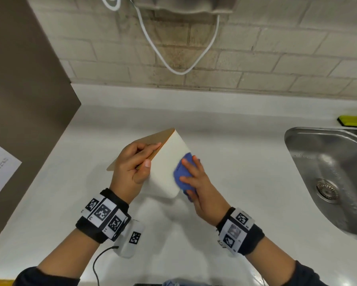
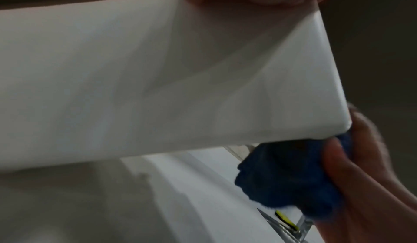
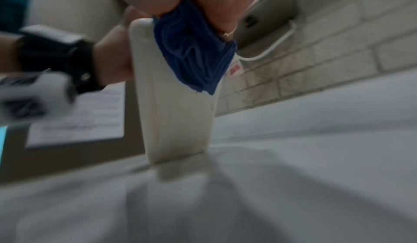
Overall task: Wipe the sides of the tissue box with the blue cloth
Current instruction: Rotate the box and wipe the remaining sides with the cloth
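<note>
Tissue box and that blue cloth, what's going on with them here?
A person is cleaning the tissue box at a white counter beside a sink. The left hand grips the box near its wooden-coloured top and holds it tipped up on one end on the counter. The right hand presses the bunched blue cloth against a white side of the box, mid-wipe.

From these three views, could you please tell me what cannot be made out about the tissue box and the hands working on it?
- Tissue box opening: no view shows it.
- Box side under the blue cloth: head view, covered by cloth and right hand.
- Left hand fingers: left wrist view, cut off by the top edge.
- Red label on the box: right wrist view, too blurred to read.
</note>
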`<move>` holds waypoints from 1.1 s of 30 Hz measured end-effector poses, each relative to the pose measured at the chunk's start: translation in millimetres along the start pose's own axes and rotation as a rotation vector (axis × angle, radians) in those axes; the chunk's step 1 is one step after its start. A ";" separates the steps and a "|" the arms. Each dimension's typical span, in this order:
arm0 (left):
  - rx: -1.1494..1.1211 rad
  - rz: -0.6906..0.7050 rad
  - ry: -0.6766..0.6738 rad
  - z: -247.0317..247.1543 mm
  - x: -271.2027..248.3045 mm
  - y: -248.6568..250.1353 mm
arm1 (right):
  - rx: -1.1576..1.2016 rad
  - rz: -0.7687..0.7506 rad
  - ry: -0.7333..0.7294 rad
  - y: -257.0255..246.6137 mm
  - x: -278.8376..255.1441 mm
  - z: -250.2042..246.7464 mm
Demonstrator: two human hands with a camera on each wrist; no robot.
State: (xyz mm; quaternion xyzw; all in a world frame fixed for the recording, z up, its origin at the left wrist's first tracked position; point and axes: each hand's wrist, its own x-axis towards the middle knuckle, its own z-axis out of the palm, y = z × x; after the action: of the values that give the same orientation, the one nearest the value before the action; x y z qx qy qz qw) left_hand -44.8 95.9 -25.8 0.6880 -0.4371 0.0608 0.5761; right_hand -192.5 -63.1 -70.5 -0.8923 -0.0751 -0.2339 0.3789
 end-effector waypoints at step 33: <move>0.867 -0.423 -0.543 24.1 -45.3 42.3 | 0.387 0.577 0.491 -7.6 -54.1 -61.0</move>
State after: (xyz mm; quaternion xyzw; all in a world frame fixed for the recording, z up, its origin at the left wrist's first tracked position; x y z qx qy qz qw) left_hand -111.0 101.5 -29.0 0.9259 -0.3573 -0.0613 0.1065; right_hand -264.4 -98.9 -54.4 -0.7069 0.2278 -0.3053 0.5960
